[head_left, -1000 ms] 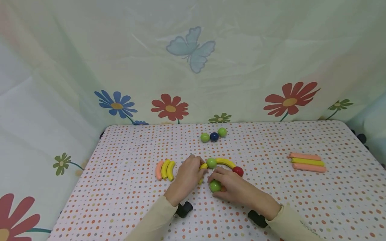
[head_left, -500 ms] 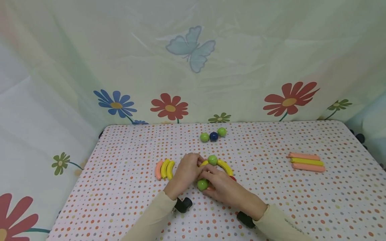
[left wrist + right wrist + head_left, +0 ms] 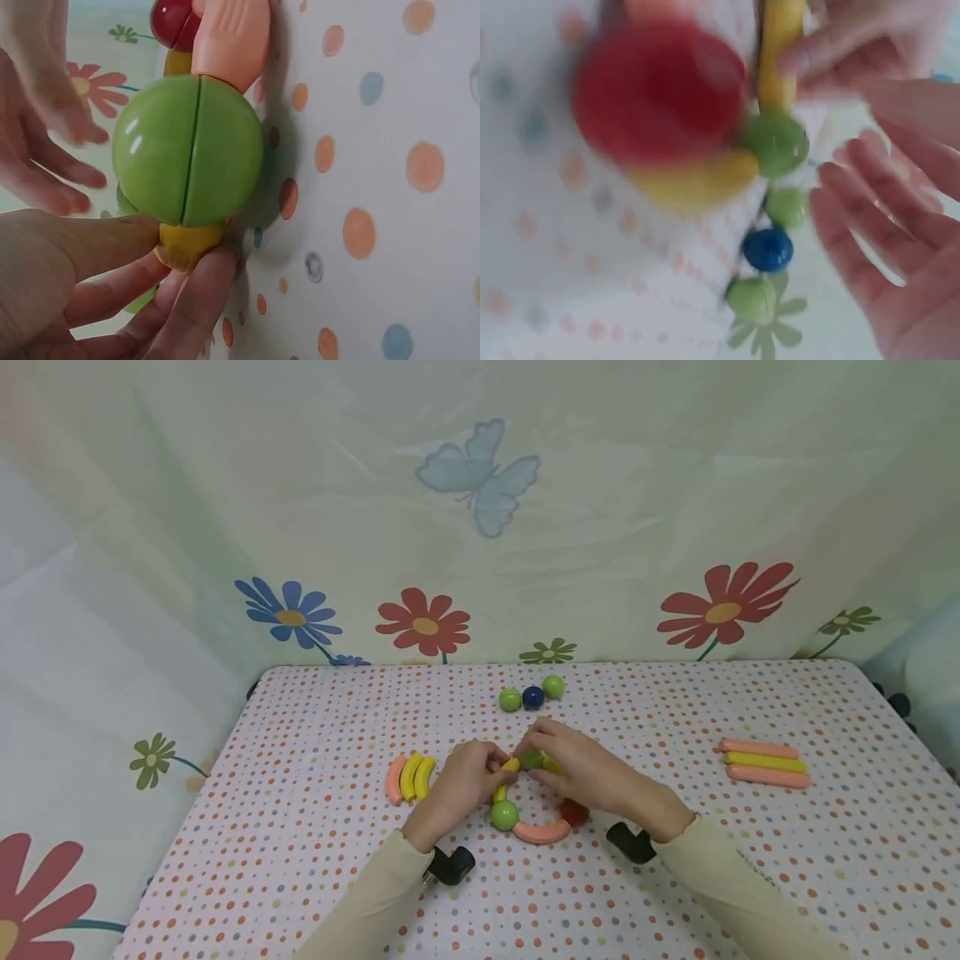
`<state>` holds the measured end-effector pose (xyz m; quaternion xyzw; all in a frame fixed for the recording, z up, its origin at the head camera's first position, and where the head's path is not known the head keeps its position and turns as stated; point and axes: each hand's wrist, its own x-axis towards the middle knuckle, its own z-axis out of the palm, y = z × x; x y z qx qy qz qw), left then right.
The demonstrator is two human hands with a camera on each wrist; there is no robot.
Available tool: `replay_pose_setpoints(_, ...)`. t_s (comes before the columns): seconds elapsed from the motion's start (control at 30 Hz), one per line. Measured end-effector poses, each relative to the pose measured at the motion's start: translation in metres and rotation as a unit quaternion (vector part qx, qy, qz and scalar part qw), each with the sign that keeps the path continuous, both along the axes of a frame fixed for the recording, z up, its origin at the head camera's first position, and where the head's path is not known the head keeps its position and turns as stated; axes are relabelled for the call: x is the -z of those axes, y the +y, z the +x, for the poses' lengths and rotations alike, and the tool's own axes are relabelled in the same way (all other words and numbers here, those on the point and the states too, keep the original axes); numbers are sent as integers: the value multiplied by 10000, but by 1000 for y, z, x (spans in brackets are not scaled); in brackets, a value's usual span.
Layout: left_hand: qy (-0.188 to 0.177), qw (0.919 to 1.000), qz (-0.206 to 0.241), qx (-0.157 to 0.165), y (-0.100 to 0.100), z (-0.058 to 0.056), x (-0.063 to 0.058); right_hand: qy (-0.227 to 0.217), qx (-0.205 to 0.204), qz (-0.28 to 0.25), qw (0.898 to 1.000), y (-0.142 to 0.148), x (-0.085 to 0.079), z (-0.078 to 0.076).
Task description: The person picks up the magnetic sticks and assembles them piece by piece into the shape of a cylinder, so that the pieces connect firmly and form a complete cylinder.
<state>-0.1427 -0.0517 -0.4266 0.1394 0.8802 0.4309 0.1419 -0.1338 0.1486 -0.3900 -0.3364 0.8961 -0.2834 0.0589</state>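
A ring of toy pieces lies on the table in the head view: a green ball (image 3: pixel 505 815), a salmon-pink curved stick (image 3: pixel 542 833), a red ball (image 3: pixel 574 812), two yellow curved sticks and a second green ball (image 3: pixel 776 144) at the far side. My left hand (image 3: pixel 467 781) pinches the left yellow curved stick (image 3: pixel 189 244) between thumb and fingers, beside the near green ball. My right hand (image 3: pixel 583 770) hovers over the far green ball and the right yellow curved stick (image 3: pixel 697 180), partly covering them. Its fingers look loosely spread and apart from the pieces in the right wrist view.
Two green balls and a dark blue ball (image 3: pixel 533 697) sit near the table's back edge. Left of the ring lie one pink and two yellow curved sticks (image 3: pixel 410 777). Straight pink and yellow sticks (image 3: pixel 765 764) lie side by side at the right. A flowered curtain (image 3: pixel 600 527) hangs behind.
My right hand brought the near green ball left to the yellow stick's end, let go of it, and moved to the ring's far side. The pieces now form a closed-looking ring.
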Motion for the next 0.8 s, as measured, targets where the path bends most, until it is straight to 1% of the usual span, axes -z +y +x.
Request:
replay_pose_setpoints(0.1,-72,10000,57,7,-1,-1,-1,-232,-231,563,9979,2,-4,-19)
replay_pose_setpoints(0.17,-96,9999,10,-27,-1,-2,-1,-525,-485,744,9947,2,-3,-30)
replay_pose_setpoints(0.23,-111,9999,-49,-62,0,-3,-1,-804,-662,776,9915,2,-1,-39)
replay_pose_setpoints(0.33,-159,9998,-92,-111,0,-3,-1,-917,-796,703,9901,3,3,-47)
replay_pose_setpoints(0.4,-156,9997,-120,-137,1,-3,-1,-851,-774,636,9913,4,6,-49)
replay_pose_setpoints(0.5,-145,9997,-133,-149,1,-3,-1,-658,-633,511,9945,5,11,-48)
replay_pose_setpoints(0.67,-38,9998,-160,-103,1,-3,-1,-244,-283,155,9992,9,23,-41)
replay_pose_setpoints(0.8,7,9998,-179,-95,0,-4,0,37,-81,-127,9999,11,34,-35)
